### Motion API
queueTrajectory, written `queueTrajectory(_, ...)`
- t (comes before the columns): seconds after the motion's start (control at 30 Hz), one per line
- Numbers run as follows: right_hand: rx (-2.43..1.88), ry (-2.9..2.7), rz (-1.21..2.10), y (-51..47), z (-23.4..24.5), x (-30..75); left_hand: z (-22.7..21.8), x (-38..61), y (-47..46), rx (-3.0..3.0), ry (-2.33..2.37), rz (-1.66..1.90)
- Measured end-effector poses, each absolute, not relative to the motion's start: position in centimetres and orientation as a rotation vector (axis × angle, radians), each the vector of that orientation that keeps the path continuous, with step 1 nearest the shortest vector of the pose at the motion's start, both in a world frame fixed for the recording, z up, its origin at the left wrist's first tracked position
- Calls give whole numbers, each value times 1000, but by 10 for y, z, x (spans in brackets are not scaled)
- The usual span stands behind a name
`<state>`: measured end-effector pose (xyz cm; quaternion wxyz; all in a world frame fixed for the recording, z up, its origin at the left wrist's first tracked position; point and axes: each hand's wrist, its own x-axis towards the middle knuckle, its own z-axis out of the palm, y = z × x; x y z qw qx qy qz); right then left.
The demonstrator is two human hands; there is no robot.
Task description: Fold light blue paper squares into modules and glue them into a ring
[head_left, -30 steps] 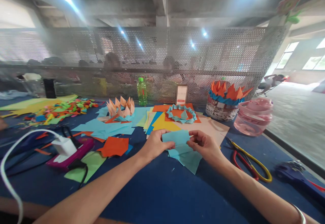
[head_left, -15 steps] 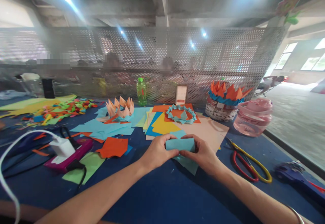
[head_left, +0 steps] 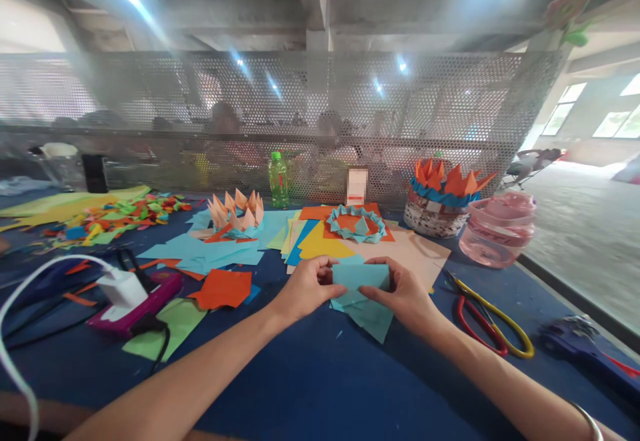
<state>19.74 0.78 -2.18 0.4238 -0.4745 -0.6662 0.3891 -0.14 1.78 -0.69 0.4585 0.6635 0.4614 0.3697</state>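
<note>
Between my two hands is a light blue sheet of paper [head_left: 361, 277], its upper edge straight like a fold. My left hand [head_left: 311, 287] pinches the sheet's left end, thumb in front and fingers behind. At the other end my right hand [head_left: 404, 292] grips it the same way, its thumb lying across the front. More light blue paper [head_left: 373, 321] lies on the table just below and behind the held sheet. Beyond my hands, a ring of folded blue paper [head_left: 356, 225] rests on orange sheets, near yellow paper [head_left: 325, 243].
Scissors [head_left: 493, 317] and a purple-handled tool [head_left: 585, 351] lie to the right, near a pink jug [head_left: 499, 231] and a basket [head_left: 434, 217]. Leftward are a peach paper crown [head_left: 237, 213], orange paper [head_left: 227, 289], a magenta power strip [head_left: 135, 304] and scraps [head_left: 120, 219]. A green bottle [head_left: 279, 181] stands behind.
The held blue paper has come upright and shows a taller front face. My right thumb has moved onto its front, and both hands have shifted slightly.
</note>
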Motion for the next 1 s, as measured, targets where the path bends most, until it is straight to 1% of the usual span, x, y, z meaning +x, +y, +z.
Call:
queueTrajectory(0.3,-1175,-1643,1001,11,-22,202,-2,-6,20,1603,1127,923)
queueTrajectory(0.5,-1199,-1656,983,4,-22,195,-2,-1,14,1504,992,861)
queueTrajectory(0.77,-1206,-1675,988,1,-19,191,-6,0,15,1483,965,870)
queueTrajectory(1.0,-1179,-1634,975,10,-19,200,-3,-10,24,1544,1095,904)
